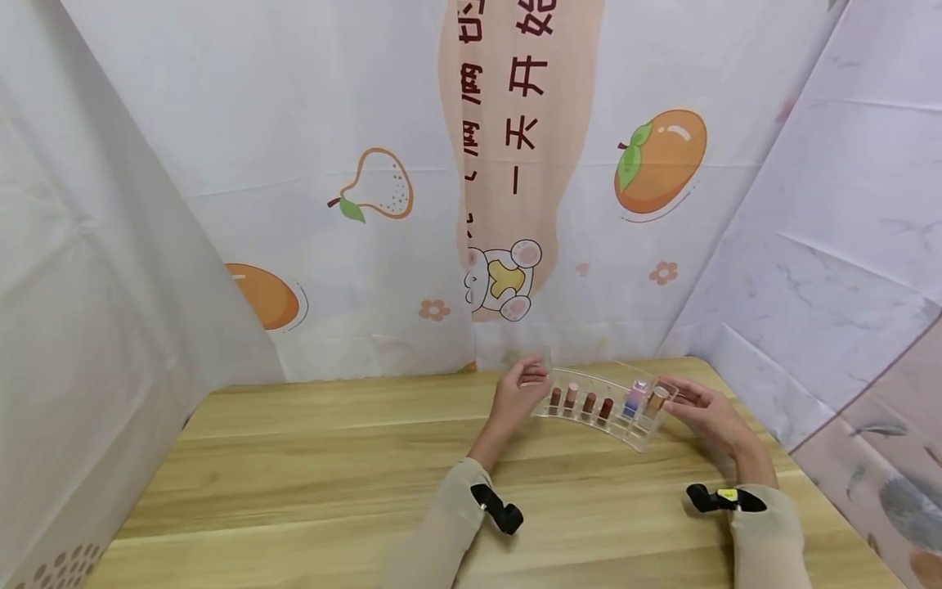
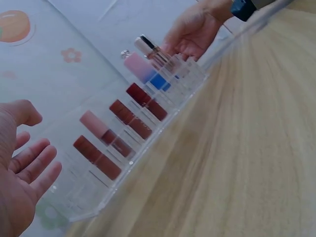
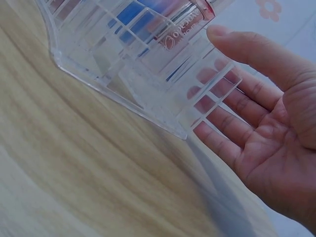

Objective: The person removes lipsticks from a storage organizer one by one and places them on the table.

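Note:
A clear curved display rack [image 1: 622, 437] stands on the wooden table, holding several lip gloss tubes in a row. From its left end come a brown tube [image 2: 97, 158], a pink-capped tube [image 2: 105, 133], another brown tube [image 2: 130, 119] and a dark red one [image 2: 146, 101]. Further right stand a pink-and-blue tube [image 1: 634, 399] and a gold tube with a pale cap [image 1: 657, 398]. My left hand [image 1: 521, 393] is beside the rack's left end, fingers loosely bent, holding nothing. At the right end, my right hand [image 3: 266, 108] has its fingers extended against the clear compartments, thumb near the upper edge.
The wood-grain table [image 1: 331, 474] reaches back to a printed fabric backdrop [image 1: 353, 278], close behind the rack. Another fabric sheet [image 1: 846, 270] hangs along the right side. Black wrist cameras [image 1: 496, 509] sit on both sleeves.

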{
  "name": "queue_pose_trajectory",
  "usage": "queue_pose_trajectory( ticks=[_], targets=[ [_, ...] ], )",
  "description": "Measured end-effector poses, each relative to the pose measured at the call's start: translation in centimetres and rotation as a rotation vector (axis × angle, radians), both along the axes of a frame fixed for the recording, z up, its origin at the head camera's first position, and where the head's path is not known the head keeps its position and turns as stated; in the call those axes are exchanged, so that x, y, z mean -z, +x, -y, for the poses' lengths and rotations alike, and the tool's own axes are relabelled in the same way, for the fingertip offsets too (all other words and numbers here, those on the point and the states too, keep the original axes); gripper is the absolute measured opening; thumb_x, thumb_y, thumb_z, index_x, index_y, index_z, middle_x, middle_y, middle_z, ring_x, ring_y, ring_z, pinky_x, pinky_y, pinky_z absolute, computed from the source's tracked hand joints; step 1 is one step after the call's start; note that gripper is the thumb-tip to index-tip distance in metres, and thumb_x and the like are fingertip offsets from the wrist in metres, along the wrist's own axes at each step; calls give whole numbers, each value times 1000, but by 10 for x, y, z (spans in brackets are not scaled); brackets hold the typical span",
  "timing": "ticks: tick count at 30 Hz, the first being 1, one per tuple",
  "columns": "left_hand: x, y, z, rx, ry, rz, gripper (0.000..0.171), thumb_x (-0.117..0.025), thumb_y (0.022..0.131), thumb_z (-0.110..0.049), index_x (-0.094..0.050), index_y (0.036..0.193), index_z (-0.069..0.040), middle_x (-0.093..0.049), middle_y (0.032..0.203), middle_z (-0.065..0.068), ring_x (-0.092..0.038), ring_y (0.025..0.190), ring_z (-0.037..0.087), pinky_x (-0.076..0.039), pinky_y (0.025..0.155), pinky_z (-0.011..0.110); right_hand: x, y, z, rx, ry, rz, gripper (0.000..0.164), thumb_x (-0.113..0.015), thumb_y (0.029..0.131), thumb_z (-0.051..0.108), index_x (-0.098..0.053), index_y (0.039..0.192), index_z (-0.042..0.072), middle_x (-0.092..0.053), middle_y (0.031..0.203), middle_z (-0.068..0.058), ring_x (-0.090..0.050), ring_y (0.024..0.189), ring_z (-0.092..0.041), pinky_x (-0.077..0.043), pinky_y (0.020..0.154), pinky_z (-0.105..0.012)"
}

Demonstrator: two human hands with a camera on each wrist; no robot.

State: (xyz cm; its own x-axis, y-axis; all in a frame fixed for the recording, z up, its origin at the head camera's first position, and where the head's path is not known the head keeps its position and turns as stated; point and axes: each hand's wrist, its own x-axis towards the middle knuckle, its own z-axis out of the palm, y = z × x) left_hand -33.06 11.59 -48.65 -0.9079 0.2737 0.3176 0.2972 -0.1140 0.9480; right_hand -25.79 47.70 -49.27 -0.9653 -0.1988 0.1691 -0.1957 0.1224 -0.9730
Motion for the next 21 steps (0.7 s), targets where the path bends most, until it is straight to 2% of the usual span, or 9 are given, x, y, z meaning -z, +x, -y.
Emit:
queue_pose_trajectory(
  ticks=[5,8,13,17,21],
  targets=[
    [5,1,-3,-5,-58,-34,39,-70,92,-2,-62,130,4,-68,117,25,-67,105,28,-58,90,28,1,1,0,39,12,24,46,-58,100,-4,-51,146,0,-69,124,20,-65,112,4,-52,93,-13],
    [8,1,-4,-2,-71,-52,36,-70,93,-1,-64,128,3,-68,117,26,-66,106,31,-59,91,33,1,0,0,47,17,29,47,-58,100,-3,-48,147,-3,-69,125,21,-65,113,4,-52,93,-13],
    [11,1,-4,-4,-102,-79,31,-70,93,-1,-67,124,1,-69,115,24,-67,106,34,-58,93,40,3,-2,-1,43,37,26,48,-58,100,-2,-49,147,-1,-68,126,22,-64,114,5,-52,93,-13],
    [12,0,-5,-4,-151,-107,29,-71,94,-3,-68,122,1,-71,114,23,-69,105,32,-59,92,36,4,-2,-2,43,48,24,47,-58,100,-2,-50,147,1,-68,126,21,-64,114,5,-52,93,-13],
    [13,-1,-6,-1,-178,-145,29,-71,93,-3,-69,121,5,-71,113,24,-70,103,31,-59,89,29,3,-2,-3,53,63,25,46,-58,101,-1,-51,146,2,-67,126,22,-64,113,6,-52,93,-13]
  ],
)
